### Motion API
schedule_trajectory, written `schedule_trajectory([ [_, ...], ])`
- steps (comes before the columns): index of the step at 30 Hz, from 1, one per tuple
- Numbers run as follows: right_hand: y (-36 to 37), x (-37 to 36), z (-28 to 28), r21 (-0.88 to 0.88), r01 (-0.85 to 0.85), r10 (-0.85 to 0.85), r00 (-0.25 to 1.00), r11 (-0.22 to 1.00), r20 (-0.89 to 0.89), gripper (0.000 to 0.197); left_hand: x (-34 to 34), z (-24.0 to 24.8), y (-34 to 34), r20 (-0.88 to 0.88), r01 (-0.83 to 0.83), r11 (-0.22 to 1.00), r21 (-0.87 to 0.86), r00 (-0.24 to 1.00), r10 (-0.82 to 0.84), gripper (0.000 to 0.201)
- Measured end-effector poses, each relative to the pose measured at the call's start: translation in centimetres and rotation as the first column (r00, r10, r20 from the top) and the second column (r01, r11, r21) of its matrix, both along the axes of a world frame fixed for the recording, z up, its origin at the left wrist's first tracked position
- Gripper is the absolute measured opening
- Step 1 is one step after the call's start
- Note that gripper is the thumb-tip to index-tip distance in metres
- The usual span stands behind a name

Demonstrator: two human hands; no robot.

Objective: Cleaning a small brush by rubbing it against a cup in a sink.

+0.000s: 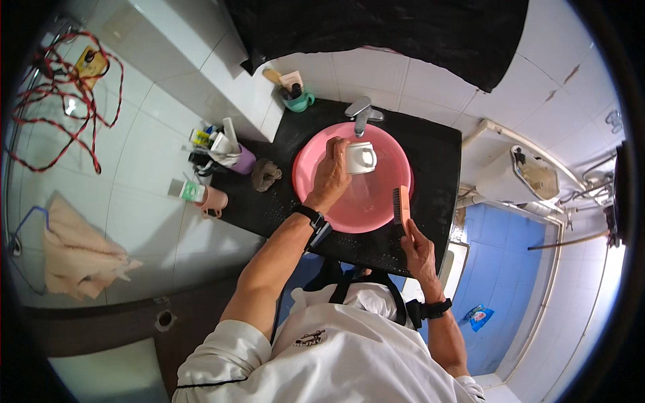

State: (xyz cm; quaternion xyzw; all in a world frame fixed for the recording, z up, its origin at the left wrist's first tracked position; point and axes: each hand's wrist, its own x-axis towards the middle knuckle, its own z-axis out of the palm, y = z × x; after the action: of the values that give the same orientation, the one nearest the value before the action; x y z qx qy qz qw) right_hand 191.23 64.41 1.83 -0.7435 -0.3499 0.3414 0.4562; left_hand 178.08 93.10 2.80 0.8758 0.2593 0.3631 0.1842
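Note:
My left hand [331, 168] is closed around a white mug [360, 158], held over the pink basin [304, 156] just below the tap [363, 113]. The mug lies tilted on its side, its handle facing away from my palm. Some clear water seems to be in the basin. In my right hand [420, 252] is a scrubbing brush [402, 207] with a wooden back and dark bristles, gripped by its lower end. The bristles face left, close to the basin's right rim and apart from the mug.
The black countertop [430, 158] carries the basin. On its left stand a purple cup [245, 160] of toiletries, a crumpled brownish scrubber [266, 174] and a pink mug [213, 201]. A green mug [297, 101] sits at the back corner. Dark cloth [383, 30] hangs above.

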Motion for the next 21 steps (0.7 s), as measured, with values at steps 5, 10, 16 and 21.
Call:
schedule_trajectory([
  [5, 0.4, 0.0, 0.3, -0.016, -0.087, 0.088, 0.996, 0.996, 0.028, 0.054, -3.6, -1.6, 0.0, 0.098, -0.323, 0.945, -0.059, 0.940, 0.327, 0.060],
  [10, 2.1, -0.8, 1.6, -0.009, -0.194, 0.194, 0.980, 0.981, 0.035, 0.054, -13.6, -5.4, 1.4, 0.215, -0.157, 0.443, -0.883, 0.704, 0.677, 0.041],
  [16, 2.5, -0.9, -0.3, -0.065, -0.197, 0.199, 0.979, 0.978, 0.037, 0.053, -22.2, -2.6, -1.8, 0.012, -0.155, 0.125, -0.980, 0.582, 0.813, 0.043],
  [21, 5.0, -2.6, 0.1, -0.006, -0.262, 0.262, 0.964, 0.965, 0.047, 0.052, -29.3, -5.5, -1.2, -0.018, -0.159, 0.074, -0.985, 0.511, 0.859, 0.039],
])
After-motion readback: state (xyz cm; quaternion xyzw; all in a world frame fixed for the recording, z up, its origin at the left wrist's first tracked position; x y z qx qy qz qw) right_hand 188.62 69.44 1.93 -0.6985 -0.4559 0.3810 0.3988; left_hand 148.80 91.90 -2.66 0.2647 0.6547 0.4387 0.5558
